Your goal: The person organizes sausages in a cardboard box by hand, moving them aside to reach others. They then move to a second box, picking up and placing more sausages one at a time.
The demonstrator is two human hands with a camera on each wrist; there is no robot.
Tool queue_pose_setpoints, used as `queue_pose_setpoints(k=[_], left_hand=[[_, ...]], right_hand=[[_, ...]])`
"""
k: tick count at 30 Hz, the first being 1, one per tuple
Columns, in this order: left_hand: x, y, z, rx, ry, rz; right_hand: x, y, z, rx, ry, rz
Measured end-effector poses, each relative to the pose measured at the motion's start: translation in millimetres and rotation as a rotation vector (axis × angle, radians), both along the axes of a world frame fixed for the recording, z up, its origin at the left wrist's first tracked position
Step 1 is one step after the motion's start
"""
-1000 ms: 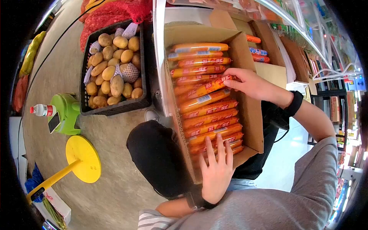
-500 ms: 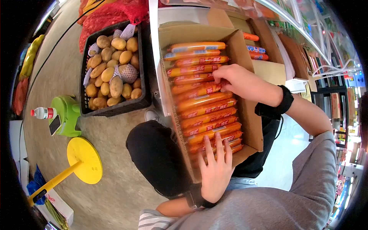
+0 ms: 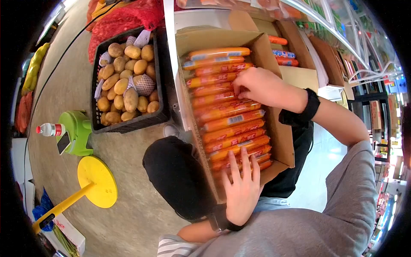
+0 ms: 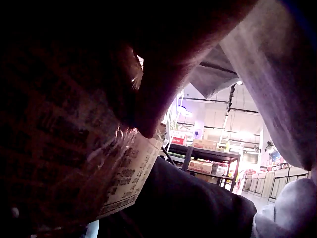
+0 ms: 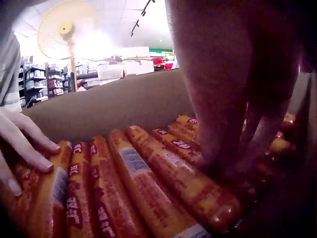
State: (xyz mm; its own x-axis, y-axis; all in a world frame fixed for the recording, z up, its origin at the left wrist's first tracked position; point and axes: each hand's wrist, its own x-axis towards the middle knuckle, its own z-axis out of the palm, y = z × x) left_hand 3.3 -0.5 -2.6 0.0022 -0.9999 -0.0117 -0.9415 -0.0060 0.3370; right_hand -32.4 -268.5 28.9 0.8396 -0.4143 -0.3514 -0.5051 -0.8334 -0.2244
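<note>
Orange-wrapped sausages (image 3: 233, 120) lie side by side in a row inside an open cardboard box (image 3: 278, 124). My right hand (image 3: 267, 88) reaches over the box's right wall, its bent fingers and thumb gripping a sausage in the upper middle of the row; the fingertips are partly hidden. In the right wrist view that hand (image 5: 233, 84) reaches down onto the sausages (image 5: 183, 181). My left hand (image 3: 242, 188) rests with spread, straight fingers on the near end of the row. The left wrist view is dark, with printed cardboard (image 4: 126, 173) beside the hand.
A black crate (image 3: 124, 127) of potatoes stands left of the box. Farther left are a green stool (image 3: 77, 132) with a bottle and phone, and a yellow round base (image 3: 100, 184). Another open box (image 3: 299, 47) lies behind, below a wire rack (image 3: 338, 38).
My right hand has moved left and slightly up over the row, and its fingers have bent further down among the sausages. Sausages near it have shifted a little. My left hand stays in place.
</note>
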Motion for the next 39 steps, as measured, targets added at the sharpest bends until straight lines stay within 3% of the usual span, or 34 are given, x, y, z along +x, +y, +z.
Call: queue_pose_setpoints(k=[3,11,12,14,17,23,26,29,32,39], left_hand=[[-1,1,-2,-0.016,0.005,0.009],[-1,0,0,0.001,0.033,0.008],[-1,0,-1,0.002,0.028,0.008],[-1,1,-2,-0.016,0.026,0.011],[-3,2,-4,0.016,0.05,0.005],[0,0,0,0.041,0.042,-0.014],[-2,1,-3,0.011,0.04,-0.004],[-1,0,-1,0.013,0.037,-0.009],[-2,-1,-1,0.013,0.036,-0.006],[-1,0,-4,-0.012,0.033,-0.003]], right_hand=[[2,1,3,-0.18,-0.131,0.056],[18,13,-2,-0.243,0.052,0.151],[22,14,-4,-0.242,0.048,0.15],[34,19,-11,-0.189,-0.252,0.19],[57,24,-31,-0.046,-0.329,0.219],[75,21,-38,-0.151,-0.211,0.343],[68,22,-27,-0.231,-0.29,0.311],[60,16,-5,-0.143,-0.272,0.427],[55,14,-26,-0.087,-0.398,0.449],[61,15,-28,-0.108,-0.346,0.477]])
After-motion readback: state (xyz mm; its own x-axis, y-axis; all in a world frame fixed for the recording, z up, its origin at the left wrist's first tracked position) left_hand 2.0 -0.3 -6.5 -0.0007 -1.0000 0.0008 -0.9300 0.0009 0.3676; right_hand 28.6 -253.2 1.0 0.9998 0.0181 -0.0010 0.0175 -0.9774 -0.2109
